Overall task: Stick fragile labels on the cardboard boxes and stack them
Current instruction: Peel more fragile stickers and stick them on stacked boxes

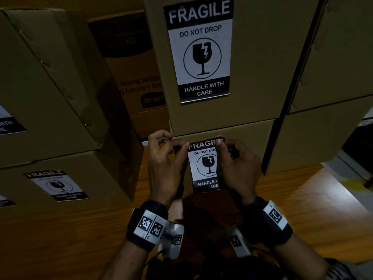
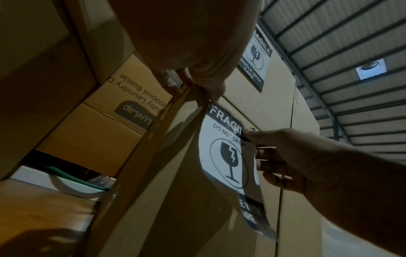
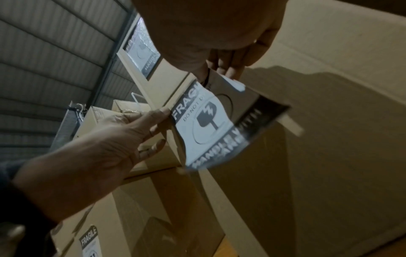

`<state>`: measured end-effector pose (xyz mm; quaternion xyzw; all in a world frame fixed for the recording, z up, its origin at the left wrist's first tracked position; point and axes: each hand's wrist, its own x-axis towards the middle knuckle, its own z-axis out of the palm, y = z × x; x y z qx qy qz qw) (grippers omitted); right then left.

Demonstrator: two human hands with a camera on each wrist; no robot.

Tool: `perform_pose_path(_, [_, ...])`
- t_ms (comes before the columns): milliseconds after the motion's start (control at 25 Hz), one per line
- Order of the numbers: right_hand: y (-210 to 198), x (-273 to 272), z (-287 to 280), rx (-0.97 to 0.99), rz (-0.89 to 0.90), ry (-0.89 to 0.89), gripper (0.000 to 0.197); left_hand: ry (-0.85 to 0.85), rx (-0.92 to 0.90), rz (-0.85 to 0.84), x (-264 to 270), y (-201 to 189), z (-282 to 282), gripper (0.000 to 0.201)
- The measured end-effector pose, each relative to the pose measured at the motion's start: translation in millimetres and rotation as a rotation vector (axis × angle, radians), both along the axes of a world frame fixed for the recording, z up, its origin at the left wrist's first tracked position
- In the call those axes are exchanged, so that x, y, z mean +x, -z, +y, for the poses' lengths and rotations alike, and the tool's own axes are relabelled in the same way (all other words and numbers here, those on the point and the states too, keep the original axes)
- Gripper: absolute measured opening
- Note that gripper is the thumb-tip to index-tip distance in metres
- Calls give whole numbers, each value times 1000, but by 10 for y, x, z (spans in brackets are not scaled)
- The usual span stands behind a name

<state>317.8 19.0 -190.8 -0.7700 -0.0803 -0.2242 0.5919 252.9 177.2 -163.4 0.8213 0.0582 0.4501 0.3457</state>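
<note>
Left fingers point(image 1: 182, 145): the left hand point(image 1: 164, 160) is pinching the top left corner of the loose fragile label point(image 1: 205, 164), thumb and forefinger curled onto its edge.
Right fingers point(image 1: 219, 143): the right hand point(image 1: 238, 164) is pinching the label's top right corner, which is curling back on itself there; the rest of its fingers are tucked behind the sheet.
Label in hand: it is hanging between the two hands against the front face of the lower box point(image 1: 244, 136); in the wrist views its bottom edge is lifting clear of the cardboard, so it is probably not pressed down yet. Whether any backing is coming off I cannot tell.
Lower box: it is sitting on the wooden bench point(image 1: 282, 209), at the bottom of the middle stack.
Upper box point(image 1: 252, 57): it is resting directly on the lower one and is already wearing its own fragile sticker point(image 1: 199, 51).
Left stack point(image 1: 50, 98): boxes there are showing labels too, stacked one on another at the bench's left side.
Progress, as a judgement: most visible boxes are labelled and stacked; this label is being applied, and smoothing it flat is what remains here.
</note>
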Motion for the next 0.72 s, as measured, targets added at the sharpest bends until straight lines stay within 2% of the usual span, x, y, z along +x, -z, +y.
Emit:
perform_pose_path(120, [-53,-17,-36,-39,23,26,37,-19,31,0,9,12,8,7])
perform_pose_path(320, [-163,-52,-54,-211,-24,135,35,-56,114,-11,31,44,-3,14])
perform_pose_path(440, [-157,-54,-42,-152,12,154,27,-55,107,-6,31,49,1,11])
perform_pose_path(520, [-128,-62,-44,-141,-53,137,26,-55,100,-7,32,47,4,11])
perform_pose_path(600, [-91,-74,-36,-214,-153,154,19,-45,100,-11,29,41,5,12])
perform_pose_path(720, [-47,-102,18,-265,-165,172,18,-32,110,-19,20,41,13,12])
